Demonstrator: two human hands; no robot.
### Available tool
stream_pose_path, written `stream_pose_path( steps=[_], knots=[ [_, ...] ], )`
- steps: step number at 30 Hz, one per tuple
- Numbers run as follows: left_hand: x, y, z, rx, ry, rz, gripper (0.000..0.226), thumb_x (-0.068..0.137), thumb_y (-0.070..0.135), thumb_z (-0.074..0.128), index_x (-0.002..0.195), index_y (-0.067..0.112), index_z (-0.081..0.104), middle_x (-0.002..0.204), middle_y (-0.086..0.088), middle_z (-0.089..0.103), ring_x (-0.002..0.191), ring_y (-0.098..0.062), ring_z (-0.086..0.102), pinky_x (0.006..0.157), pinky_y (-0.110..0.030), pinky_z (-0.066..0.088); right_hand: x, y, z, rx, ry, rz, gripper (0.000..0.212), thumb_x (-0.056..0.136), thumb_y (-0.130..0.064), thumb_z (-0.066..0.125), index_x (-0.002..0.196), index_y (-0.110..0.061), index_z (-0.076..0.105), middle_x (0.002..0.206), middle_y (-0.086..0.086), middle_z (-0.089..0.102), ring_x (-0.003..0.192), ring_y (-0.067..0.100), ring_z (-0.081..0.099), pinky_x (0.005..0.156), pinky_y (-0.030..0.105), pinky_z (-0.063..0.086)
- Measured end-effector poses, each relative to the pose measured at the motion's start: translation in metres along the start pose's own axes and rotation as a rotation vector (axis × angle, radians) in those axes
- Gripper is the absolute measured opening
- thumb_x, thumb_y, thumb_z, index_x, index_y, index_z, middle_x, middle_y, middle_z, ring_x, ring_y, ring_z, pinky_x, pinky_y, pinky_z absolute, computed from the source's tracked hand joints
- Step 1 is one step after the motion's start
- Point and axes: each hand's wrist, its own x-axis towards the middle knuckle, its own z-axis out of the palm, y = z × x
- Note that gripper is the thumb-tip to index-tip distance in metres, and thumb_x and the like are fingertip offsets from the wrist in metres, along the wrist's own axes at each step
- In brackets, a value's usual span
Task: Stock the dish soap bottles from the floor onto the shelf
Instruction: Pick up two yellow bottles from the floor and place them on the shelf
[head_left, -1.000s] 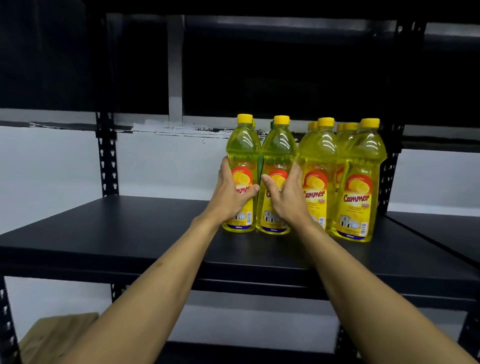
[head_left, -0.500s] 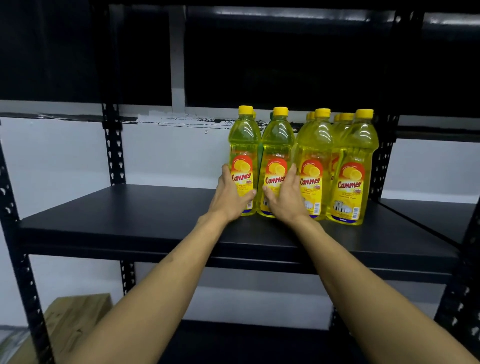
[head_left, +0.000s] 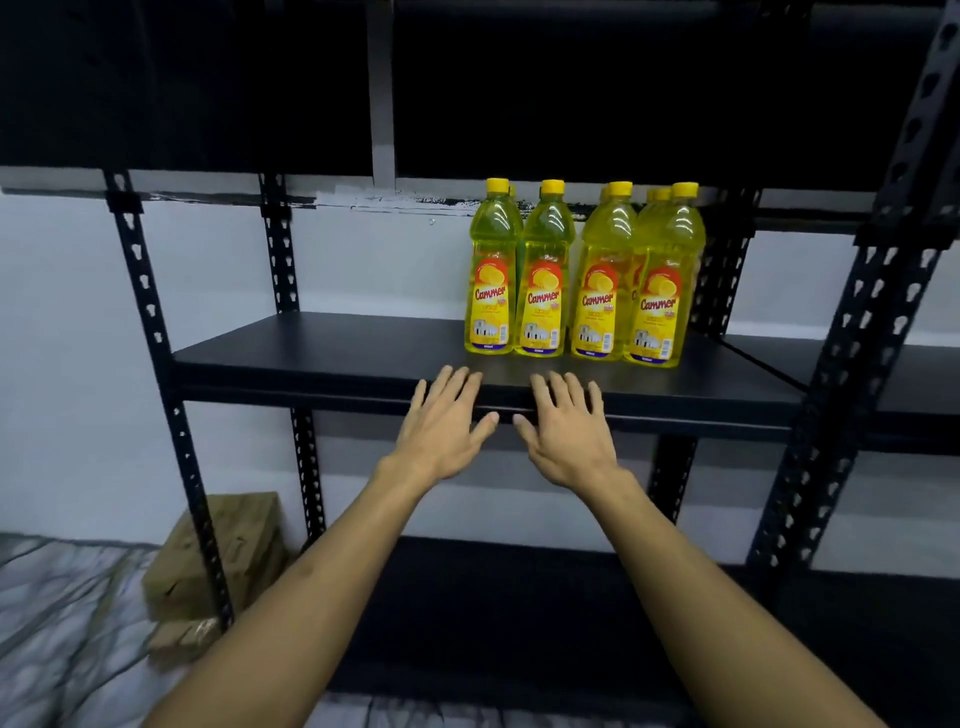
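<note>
Both my hands are off the stock. Left hand (head_left: 447, 426) flat, fingers spread, holding nothing; right hand (head_left: 566, 431) the same. Both hover at the front edge of the shelf (head_left: 322, 348); whether the fingertips touch the board I cannot tell.

Bottles (head_left: 582, 275) stand upright at my 12 to 1 o'clock, toward the right end of the shelf. Four in the front row, labels facing me, sides touching or nearly so. More caps show behind them.

Handling, as I judge it: full of yellow liquid, so fairly heavy for one hand. Smooth clear plastic, likely a bit slick, and the walls probably give under a squeeze. Tall and narrow, so tippy if nudged up high. Best hold looks like the labelled body, thumb on one side and fingers on the other, not the cap.

Hard to make out:
- How many bottles sit in the back rows; only caps peek through.
- Bottles on the floor: none visible. Boxes (head_left: 218, 551) at 8 o'clock, by the shelf's post, contents hidden.
- Floor at lower left is blurred.
- Upper shelf in deep shadow.
</note>
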Motion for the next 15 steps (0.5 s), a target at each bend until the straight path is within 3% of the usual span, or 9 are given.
stream_pose_path(
  steps=[3,7,15],
  knots=[
    [-0.035,0.005,-0.002,-0.038,-0.023,-0.009,0.065,0.102,0.051,0.037,0.157,0.017,0.025,0.167,-0.004,0.011,0.154,-0.02,0.003,0.124,-0.044,0.006,-0.039,-0.01,-0.003,0.07,-0.032,0.035,0.064,0.102,-0.05,0.034,0.155,-0.014,0.024,0.165,0.01,0.015,0.153,0.029,0.008,0.12,0.052,0.014],
    [-0.088,0.008,0.006,-0.077,-0.08,-0.033,0.064,0.101,0.049,0.042,0.155,0.015,0.03,0.166,-0.006,0.017,0.153,-0.021,0.008,0.124,-0.043,0.007,-0.096,-0.023,0.009,0.055,-0.134,0.067,0.06,0.101,-0.05,0.035,0.149,-0.014,0.032,0.157,0.012,0.029,0.145,0.029,0.023,0.114,0.051,0.021],
    [-0.168,0.009,0.033,-0.104,-0.156,-0.059,0.065,0.098,0.046,0.049,0.152,0.014,0.033,0.162,-0.01,0.027,0.151,-0.024,0.019,0.122,-0.041,0.016,-0.177,-0.044,0.034,0.1,-0.269,0.094,0.061,0.101,-0.05,0.036,0.149,-0.012,0.032,0.156,0.012,0.03,0.142,0.03,0.027,0.113,0.052,0.022]
  ],
)
